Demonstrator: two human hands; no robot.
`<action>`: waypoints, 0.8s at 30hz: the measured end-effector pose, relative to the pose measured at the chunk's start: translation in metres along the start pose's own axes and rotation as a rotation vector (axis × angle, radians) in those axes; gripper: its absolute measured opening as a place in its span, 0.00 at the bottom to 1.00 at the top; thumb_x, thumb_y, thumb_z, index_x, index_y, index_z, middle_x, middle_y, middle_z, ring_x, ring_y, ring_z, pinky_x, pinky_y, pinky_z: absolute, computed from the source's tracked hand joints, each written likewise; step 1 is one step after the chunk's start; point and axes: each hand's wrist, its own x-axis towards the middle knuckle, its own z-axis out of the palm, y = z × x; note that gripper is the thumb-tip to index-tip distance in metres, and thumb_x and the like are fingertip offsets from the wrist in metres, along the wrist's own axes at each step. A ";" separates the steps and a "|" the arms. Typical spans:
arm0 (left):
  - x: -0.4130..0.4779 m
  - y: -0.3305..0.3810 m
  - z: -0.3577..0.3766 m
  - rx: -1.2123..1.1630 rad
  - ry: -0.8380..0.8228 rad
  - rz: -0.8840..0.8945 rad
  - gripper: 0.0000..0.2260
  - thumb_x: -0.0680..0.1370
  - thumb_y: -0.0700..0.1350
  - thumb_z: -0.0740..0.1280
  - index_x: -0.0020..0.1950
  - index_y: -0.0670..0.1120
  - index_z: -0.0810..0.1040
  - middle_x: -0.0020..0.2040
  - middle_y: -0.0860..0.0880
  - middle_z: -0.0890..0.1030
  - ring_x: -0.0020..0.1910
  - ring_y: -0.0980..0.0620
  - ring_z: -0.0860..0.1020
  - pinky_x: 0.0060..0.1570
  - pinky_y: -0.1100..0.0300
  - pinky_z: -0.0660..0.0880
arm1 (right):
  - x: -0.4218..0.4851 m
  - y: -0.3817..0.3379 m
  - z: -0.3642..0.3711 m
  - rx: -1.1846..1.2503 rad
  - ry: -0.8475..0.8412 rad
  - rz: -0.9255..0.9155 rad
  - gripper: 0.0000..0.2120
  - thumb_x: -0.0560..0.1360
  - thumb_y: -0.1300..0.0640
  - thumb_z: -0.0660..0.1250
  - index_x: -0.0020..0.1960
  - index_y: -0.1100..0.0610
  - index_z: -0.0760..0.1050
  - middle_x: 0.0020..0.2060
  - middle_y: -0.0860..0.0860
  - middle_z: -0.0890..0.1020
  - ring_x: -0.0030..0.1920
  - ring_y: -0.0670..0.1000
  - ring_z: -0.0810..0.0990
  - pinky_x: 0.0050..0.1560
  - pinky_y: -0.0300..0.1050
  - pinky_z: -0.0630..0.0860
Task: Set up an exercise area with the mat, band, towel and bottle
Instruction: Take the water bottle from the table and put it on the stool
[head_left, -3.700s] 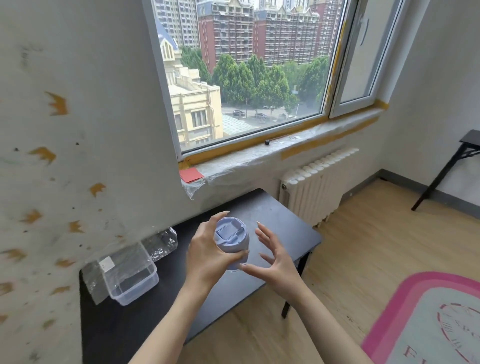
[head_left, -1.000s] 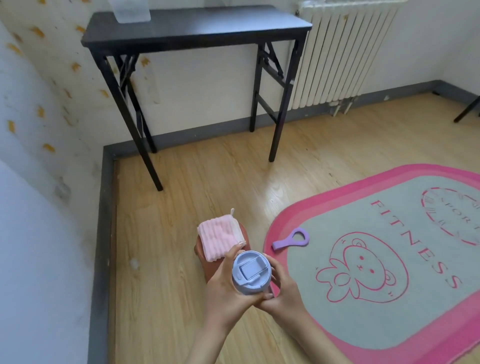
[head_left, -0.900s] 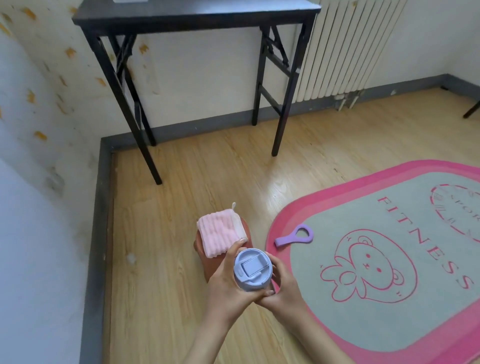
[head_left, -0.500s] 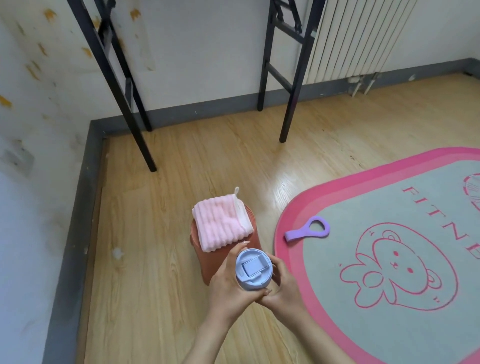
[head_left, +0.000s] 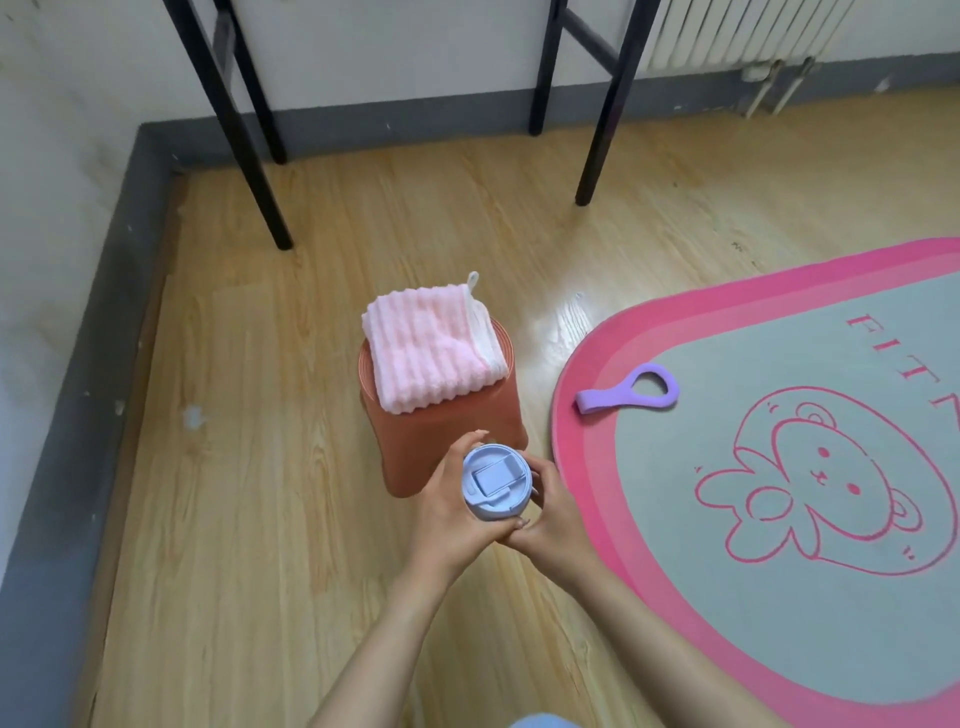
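Observation:
I hold a lilac bottle (head_left: 496, 483) upright, seen from above by its flip lid. My left hand (head_left: 447, 506) and my right hand (head_left: 550, 514) wrap its body from both sides, just in front of a terracotta stool (head_left: 467, 426). A folded pink towel (head_left: 431, 361) lies on the stool's top. To the right, a pink-rimmed grey fitness mat (head_left: 810, 597) covers the floor. A purple resistance band (head_left: 631, 397) lies on the mat near its left edge.
The black table's legs (head_left: 260, 171) stand behind the stool, against the white wall. A white radiator (head_left: 737, 31) is at the top right. A grey skirting board (head_left: 78, 415) runs along the left wall. Wooden floor lies around the stool.
I carried the bottle from the table by the window down towards the floor. Over the last second the view has dropped closer to the stool, with both hands still around the bottle.

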 end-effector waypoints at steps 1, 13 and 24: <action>0.000 -0.006 0.004 -0.006 -0.006 0.003 0.39 0.58 0.44 0.80 0.63 0.62 0.67 0.54 0.63 0.78 0.54 0.69 0.74 0.46 0.78 0.69 | 0.000 0.006 0.001 0.007 0.001 0.001 0.34 0.62 0.67 0.77 0.64 0.50 0.69 0.59 0.41 0.77 0.60 0.42 0.77 0.58 0.32 0.72; 0.003 -0.060 0.028 -0.031 -0.017 -0.043 0.36 0.59 0.41 0.79 0.62 0.60 0.69 0.53 0.63 0.78 0.53 0.69 0.74 0.47 0.76 0.70 | -0.002 0.051 0.019 0.039 0.014 0.006 0.33 0.64 0.68 0.75 0.62 0.44 0.71 0.59 0.47 0.79 0.60 0.47 0.78 0.59 0.41 0.75; 0.014 -0.086 0.024 -0.029 -0.064 -0.013 0.38 0.58 0.42 0.79 0.62 0.63 0.67 0.55 0.63 0.77 0.57 0.63 0.75 0.52 0.69 0.73 | 0.005 0.062 0.037 0.025 0.043 0.036 0.32 0.63 0.68 0.75 0.60 0.42 0.72 0.55 0.39 0.79 0.58 0.44 0.78 0.57 0.42 0.76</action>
